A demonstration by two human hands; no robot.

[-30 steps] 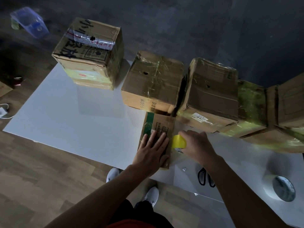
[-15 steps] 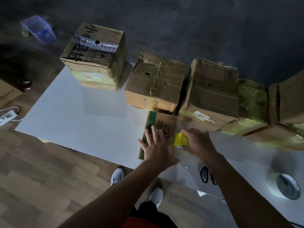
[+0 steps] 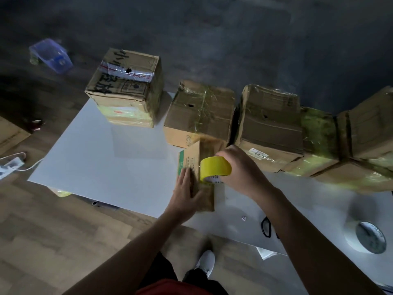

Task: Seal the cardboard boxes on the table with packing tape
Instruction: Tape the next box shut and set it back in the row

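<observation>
A person's left hand (image 3: 186,195), fingers flat and grip unclenched, presses on a small cardboard box (image 3: 191,155) at the white surface (image 3: 106,167)'s near edge. The right hand (image 3: 242,170) has its grip wrapped round a yellow tape roll (image 3: 214,168) just above the box. Taping seems begun; next, draw the strip along the seam.

black scissors (image 3: 266,227), blue plastic bin (image 3: 51,55), white power strip (image 3: 9,167)

Boxes (image 3: 269,122) line the table (image 3: 102,167) top across the frame's middle; below them, scissors (image 3: 266,227) left of a tape roll (image 3: 365,237), lower right.
</observation>
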